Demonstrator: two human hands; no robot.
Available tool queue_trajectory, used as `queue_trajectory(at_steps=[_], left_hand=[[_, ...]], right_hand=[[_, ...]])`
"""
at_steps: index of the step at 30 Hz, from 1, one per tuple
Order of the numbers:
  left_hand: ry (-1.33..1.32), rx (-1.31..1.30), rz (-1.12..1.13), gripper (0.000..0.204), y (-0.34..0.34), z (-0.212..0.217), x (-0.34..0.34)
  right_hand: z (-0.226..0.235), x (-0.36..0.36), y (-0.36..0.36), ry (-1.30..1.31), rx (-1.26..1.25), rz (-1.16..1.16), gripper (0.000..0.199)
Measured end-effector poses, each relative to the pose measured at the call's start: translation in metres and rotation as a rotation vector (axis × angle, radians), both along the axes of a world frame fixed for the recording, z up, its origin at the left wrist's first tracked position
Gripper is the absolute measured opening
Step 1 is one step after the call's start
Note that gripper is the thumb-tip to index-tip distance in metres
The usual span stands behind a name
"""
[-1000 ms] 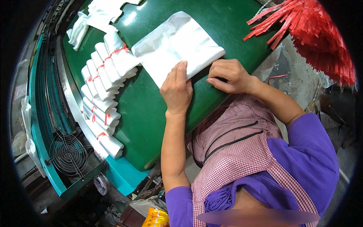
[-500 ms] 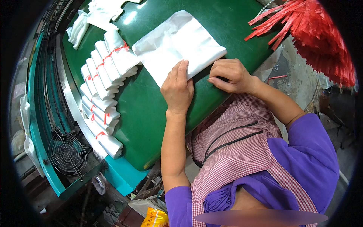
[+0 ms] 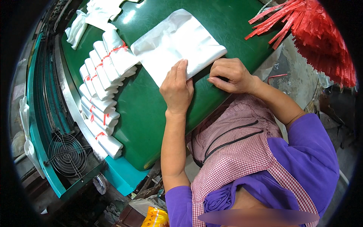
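Note:
A flat stack of thin white plastic bags point(image 3: 177, 41) lies on the green tabletop, its near edge folded or rounded. My left hand point(image 3: 177, 90) rests on that near edge, fingers stretched flat over the plastic, thumb along the side. At the stack's near right corner is my right hand point(image 3: 231, 75), closed with curled fingers and the thumb below them. Its knuckles meet the corner; whatever the fingers hold, if anything, is hidden. Left of the stack, rolled white bag bundles point(image 3: 100, 85) tied with red strips stand in a curved row.
A thick bunch of red plastic strips point(image 3: 321, 41) hangs at the far right table edge. Loose white bags point(image 3: 104, 13) lie at the far left. Beyond the left edge are a teal machine frame point(image 3: 36, 143) and a round wire guard point(image 3: 68, 153). A yellow packet point(image 3: 155, 217) sits below.
Both hands and the stack of bags hold practically the same place. The view has shifted very slightly.

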State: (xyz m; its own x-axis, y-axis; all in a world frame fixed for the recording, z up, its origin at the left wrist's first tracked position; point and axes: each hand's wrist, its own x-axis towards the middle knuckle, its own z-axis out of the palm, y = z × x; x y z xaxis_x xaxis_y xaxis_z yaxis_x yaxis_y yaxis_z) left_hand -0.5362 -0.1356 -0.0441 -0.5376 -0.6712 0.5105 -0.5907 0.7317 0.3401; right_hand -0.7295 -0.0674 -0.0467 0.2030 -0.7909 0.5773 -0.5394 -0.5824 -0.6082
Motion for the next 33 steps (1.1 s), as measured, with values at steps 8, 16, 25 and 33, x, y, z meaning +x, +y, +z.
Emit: queue_trajectory(at_steps=[8,16,25,33], left_hand=[[0.024,0.025,0.003,0.047,0.0008,0.0013,0.0007],[0.048,0.037,-0.009,0.047,-0.0002,-0.0002,0.0014],[0.050,0.050,0.000,0.047,-0.0007,-0.0004,0.0021],[0.007,0.038,0.002,0.049,-0.0004,0.0008,0.0013]], right_hand=[[0.0013,0.0005,0.0006,0.001,0.010,-0.004,0.011],[-0.0002,0.0023,0.0001,-0.030,-0.001,-0.010,0.015],[-0.0002,0.0028,-0.0005,-0.029,-0.003,-0.008,0.015],[-0.0004,0.0026,-0.0003,-0.028,-0.014,-0.021,0.015]])
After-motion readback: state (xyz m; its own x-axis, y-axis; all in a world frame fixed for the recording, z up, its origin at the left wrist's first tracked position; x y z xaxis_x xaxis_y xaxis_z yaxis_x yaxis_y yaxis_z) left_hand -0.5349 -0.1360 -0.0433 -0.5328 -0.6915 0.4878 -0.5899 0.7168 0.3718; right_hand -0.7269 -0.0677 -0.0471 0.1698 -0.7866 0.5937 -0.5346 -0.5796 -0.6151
